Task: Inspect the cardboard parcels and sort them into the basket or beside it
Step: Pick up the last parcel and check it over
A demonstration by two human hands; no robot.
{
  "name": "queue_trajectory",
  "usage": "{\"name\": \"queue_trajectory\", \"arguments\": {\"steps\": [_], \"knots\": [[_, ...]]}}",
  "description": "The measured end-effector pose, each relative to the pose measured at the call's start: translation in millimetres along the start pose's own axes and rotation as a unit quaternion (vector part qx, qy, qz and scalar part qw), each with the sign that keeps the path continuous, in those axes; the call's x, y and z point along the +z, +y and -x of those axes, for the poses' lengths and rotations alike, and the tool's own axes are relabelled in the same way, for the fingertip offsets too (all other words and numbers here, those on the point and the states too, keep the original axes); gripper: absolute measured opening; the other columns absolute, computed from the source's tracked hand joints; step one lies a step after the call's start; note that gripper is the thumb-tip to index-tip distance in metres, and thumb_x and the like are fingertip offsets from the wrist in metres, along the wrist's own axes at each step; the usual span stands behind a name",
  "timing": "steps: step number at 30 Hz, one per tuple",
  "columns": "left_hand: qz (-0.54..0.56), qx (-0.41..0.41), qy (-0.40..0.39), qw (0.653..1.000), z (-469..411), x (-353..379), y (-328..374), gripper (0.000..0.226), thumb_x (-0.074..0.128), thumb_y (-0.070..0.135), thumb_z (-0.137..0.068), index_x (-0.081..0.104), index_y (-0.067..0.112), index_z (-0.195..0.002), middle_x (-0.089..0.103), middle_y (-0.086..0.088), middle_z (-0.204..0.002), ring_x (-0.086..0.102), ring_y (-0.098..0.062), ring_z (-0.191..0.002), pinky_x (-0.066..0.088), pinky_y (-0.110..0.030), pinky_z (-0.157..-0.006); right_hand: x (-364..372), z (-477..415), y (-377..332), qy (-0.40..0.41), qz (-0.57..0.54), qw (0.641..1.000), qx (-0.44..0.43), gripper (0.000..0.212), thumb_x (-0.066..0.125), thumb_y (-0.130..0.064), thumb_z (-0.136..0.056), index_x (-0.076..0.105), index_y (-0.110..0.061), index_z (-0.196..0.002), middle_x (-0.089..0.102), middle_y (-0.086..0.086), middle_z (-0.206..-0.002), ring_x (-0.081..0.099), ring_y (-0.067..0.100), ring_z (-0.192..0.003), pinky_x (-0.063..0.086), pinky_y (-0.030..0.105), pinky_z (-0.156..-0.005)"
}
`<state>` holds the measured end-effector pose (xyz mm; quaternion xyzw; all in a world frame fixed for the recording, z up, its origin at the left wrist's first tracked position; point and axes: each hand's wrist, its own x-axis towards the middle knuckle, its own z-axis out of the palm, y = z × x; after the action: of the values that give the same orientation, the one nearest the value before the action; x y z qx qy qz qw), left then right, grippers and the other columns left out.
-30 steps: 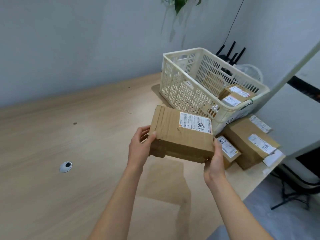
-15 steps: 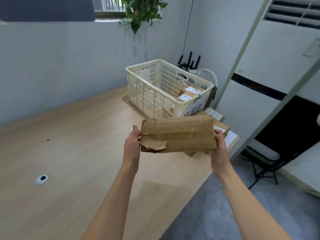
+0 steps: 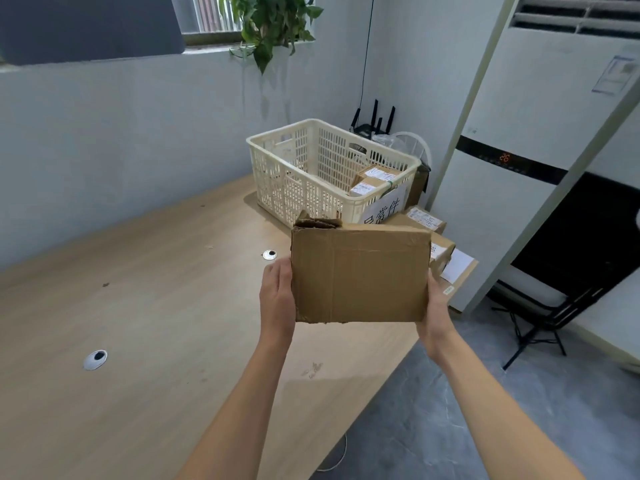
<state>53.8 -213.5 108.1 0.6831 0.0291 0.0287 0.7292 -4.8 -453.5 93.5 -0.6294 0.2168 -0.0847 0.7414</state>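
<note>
Parcel (image 3: 360, 275) held upright over the table (image 3: 156, 306) edge, in front of the basket (image 3: 294, 181).
Left hand (image 3: 277, 296) grips its left edge, below a torn top corner; right hand (image 3: 434, 306) grips the right edge; both wrap round it, fingertips hidden behind.

Both bare forearms enter from the bottom edge and run up toward frame centre, left from lower centre, right from lower right. Left hand (image 3: 277, 296), just left of centre, grips the left edge of a brown cardboard parcel (image 3: 360, 275); thumb side faces the camera, fingers hidden behind it. Right hand (image 3: 434, 313), right of centre and slightly lower, grips the parcel's lower right edge; only heel and thumb side show, fingers hidden. Both wrists roughly straight, sleeves none.
</note>
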Motion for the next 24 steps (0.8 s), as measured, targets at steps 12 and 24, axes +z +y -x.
{"name": "queue_trajectory", "arguments": {"steps": [12, 24], "knots": [[0.032, -0.079, -0.065, 0.994, -4.2, -14.9, -11.9, 0.035, 0.038, 0.071, -0.096, 0.05, 0.038, -0.095, 0.056, 0.006, -0.102, 0.057, -0.028, -0.103, 0.059, -0.063, -0.073, 20.0, 3.1, 17.4, 0.052, -0.018, 0.998, 0.018, 0.056, 0.03, -0.058, -0.108, 0.067, -0.025, -0.135, 0.073, 0.0, -0.131, 0.061, 0.023, -0.13, 0.044, 0.047, -0.115], [-0.002, -0.197, -0.051, 0.979, -41.4, -37.5, -65.6, 0.035, 0.054, 0.055, -0.103, 0.067, 0.026, -0.118, 0.071, 0.002, -0.117, 0.067, -0.02, -0.106, 0.056, -0.038, -0.084, 30.3, -6.0, 19.6, 0.058, -0.009, 0.998, 0.005, 0.031, 0.068, -0.046, -0.097, 0.059, -0.026, -0.119, 0.067, 0.002, -0.121, 0.062, 0.018, -0.105, 0.051, 0.034, -0.078]]}}
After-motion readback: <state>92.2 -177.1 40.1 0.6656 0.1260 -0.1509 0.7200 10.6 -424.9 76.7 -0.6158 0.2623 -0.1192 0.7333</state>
